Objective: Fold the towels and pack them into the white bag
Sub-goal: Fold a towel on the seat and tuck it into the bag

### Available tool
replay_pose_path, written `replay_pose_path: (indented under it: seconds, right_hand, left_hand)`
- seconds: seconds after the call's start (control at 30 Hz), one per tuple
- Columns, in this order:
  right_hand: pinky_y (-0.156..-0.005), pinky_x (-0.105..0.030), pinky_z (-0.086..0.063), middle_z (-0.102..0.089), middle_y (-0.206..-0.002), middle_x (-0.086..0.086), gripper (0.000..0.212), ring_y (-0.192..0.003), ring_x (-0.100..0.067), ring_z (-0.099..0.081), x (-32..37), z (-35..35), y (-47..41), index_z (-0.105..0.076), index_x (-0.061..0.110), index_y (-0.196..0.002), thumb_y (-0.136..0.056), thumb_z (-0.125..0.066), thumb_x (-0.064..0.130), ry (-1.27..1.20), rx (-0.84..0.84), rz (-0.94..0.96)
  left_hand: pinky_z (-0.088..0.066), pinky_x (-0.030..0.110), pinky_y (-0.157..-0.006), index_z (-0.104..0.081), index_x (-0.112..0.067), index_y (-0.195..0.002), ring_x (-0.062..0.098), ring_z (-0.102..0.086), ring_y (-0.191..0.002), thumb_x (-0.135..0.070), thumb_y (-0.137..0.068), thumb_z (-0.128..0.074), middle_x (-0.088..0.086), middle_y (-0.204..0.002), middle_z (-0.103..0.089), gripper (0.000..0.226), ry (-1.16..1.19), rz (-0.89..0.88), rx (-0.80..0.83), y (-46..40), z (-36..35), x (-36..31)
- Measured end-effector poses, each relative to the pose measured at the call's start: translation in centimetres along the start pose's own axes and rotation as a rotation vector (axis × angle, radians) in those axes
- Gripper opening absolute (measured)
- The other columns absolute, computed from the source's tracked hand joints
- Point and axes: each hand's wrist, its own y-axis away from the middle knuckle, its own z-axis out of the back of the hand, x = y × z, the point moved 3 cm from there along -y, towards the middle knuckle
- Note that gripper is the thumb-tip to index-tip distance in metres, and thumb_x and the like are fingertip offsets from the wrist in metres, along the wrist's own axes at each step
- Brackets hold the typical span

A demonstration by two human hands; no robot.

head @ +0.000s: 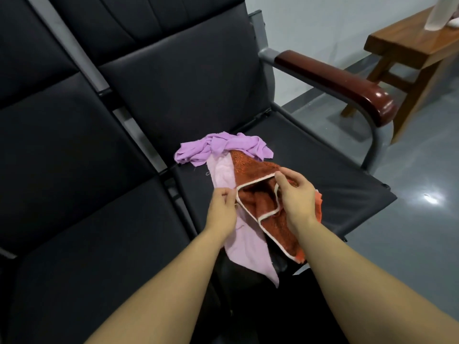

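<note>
An orange-brown towel (250, 170) with a white hem lies rumpled on the black seat (323, 175). My left hand (222, 212) pinches its white edge at the left. My right hand (295, 194) pinches the hem near the towel's top fold. Under it lies a pale pink towel (242, 249), hanging over the seat's front edge. A crumpled purple towel (218, 146) sits just behind them. A white bag (264, 13) stands on the wooden table at the top right, mostly cut off by the frame.
The seat belongs to a row of black chairs (74, 145) with a dark red armrest (342, 83) on the right. A wooden table (417, 48) stands on the grey floor (409, 244) further right.
</note>
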Motion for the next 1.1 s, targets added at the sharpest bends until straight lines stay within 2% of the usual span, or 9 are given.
replay_pose_path:
  seconds: [0.1, 0.23, 0.43, 0.6, 0.77, 0.87, 0.93, 1.03, 1.1]
  right_hand:
    - [-0.079, -0.024, -0.058, -0.078, -0.089, 0.001, 0.027, -0.085, -0.01, -0.074, 1.1, -1.7, 1.8, -0.075, 0.018, -0.106, -0.081, -0.084, 0.018, -0.041, 0.1, 0.035]
    - [-0.076, -0.02, -0.057, -0.076, -0.09, 0.001, 0.03, -0.081, -0.006, -0.071, 3.4, -3.5, 4.7, -0.071, 0.011, -0.108, -0.081, -0.083, 0.01, -0.065, 0.207, 0.117]
    - [-0.077, -0.034, -0.061, -0.076, -0.093, -0.006, 0.012, -0.087, -0.022, -0.071, 7.2, -6.3, 8.4, -0.075, 0.009, -0.1, -0.091, -0.073, 0.016, 0.083, 0.523, 0.105]
    - [-0.073, -0.038, -0.063, -0.071, -0.088, -0.014, 0.019, -0.08, -0.023, -0.07, 12.5, -10.8, 13.1, -0.061, 0.002, -0.113, -0.101, -0.059, 0.018, 0.187, 0.848, 0.117]
    - [-0.072, -0.043, -0.061, -0.067, -0.092, -0.015, 0.02, -0.076, -0.024, -0.065, 16.8, -15.9, 17.2, -0.07, 0.013, -0.112, -0.105, -0.052, 0.019, 0.22, 0.975, 0.152]
    - [-0.067, -0.024, -0.055, -0.075, -0.098, -0.004, 0.024, -0.076, -0.012, -0.065, 18.6, -18.4, 19.6, -0.075, 0.02, -0.107, -0.106, -0.051, 0.025, 0.343, 0.967, 0.347]
    - [-0.066, -0.015, -0.047, -0.072, -0.08, 0.014, 0.032, -0.068, 0.0, -0.063, 20.0, -19.1, 21.4, -0.077, 0.021, -0.106, -0.103, -0.052, 0.041, 0.447, 0.977, 0.419]
    - [-0.07, -0.019, -0.047, -0.071, -0.072, 0.011, 0.045, -0.07, -0.003, -0.065, 21.0, -19.3, 23.2, -0.078, 0.026, -0.081, -0.089, -0.059, 0.065, 0.783, 1.081, 0.532]
    - [-0.062, -0.022, -0.048, -0.065, -0.062, 0.008, 0.052, -0.06, -0.004, -0.062, 20.7, -19.4, 23.8, -0.07, 0.021, -0.064, -0.078, -0.068, 0.071, 1.026, 1.123, 0.566]
  left_hand:
    - [-0.058, 0.035, -0.092, -0.058, -0.012, -0.11, 0.018, -0.07, -0.094, -0.03, -0.105, -0.053, 0.007, -0.106, -0.071, 0.02, 0.261, 0.057, -0.009, 0.4, 2.3, -2.6]
    - [-0.054, 0.044, -0.094, -0.057, -0.005, -0.119, 0.023, -0.066, -0.091, -0.027, -0.106, -0.052, 0.012, -0.101, -0.069, 0.025, 0.453, 0.073, -0.052, 1.9, 6.3, -5.3]
    - [-0.054, 0.056, -0.1, -0.066, -0.025, -0.106, 0.032, -0.069, -0.104, -0.049, -0.091, -0.059, 0.01, -0.104, -0.074, 0.028, 0.226, -0.034, -0.175, 5.1, 16.6, -9.0]
    - [-0.056, 0.049, -0.096, -0.063, -0.031, -0.11, 0.024, -0.071, -0.099, -0.048, -0.1, -0.055, 0.003, -0.105, -0.073, 0.022, 0.008, -0.165, -0.18, 9.4, 26.0, -13.1]
    - [-0.055, 0.023, -0.078, -0.066, -0.029, -0.112, 0.009, -0.072, -0.093, -0.04, -0.088, -0.077, -0.005, -0.103, -0.074, 0.028, -0.178, -0.305, -0.184, 15.1, 34.3, -16.1]
    - [-0.054, 0.024, -0.077, -0.072, -0.03, -0.101, 0.007, -0.072, -0.089, -0.041, -0.083, -0.082, -0.007, -0.095, -0.076, 0.023, -0.295, -0.342, -0.269, 17.7, 38.7, -16.3]
    - [-0.056, 0.026, -0.078, -0.074, -0.027, -0.096, 0.007, -0.072, -0.086, -0.041, -0.08, -0.085, -0.007, -0.091, -0.076, 0.024, -0.33, -0.339, -0.327, 19.3, 41.4, -16.1]
    - [-0.052, 0.022, -0.073, -0.076, -0.025, -0.088, 0.004, -0.071, -0.08, -0.045, -0.079, -0.084, -0.009, -0.085, -0.076, 0.024, -0.414, -0.327, -0.36, 21.3, 45.0, -15.6]
    - [-0.049, 0.023, -0.071, -0.077, -0.027, -0.081, 0.005, -0.07, -0.077, -0.051, -0.078, -0.082, -0.011, -0.08, -0.075, 0.025, -0.482, -0.314, -0.403, 22.1, 47.0, -15.0]
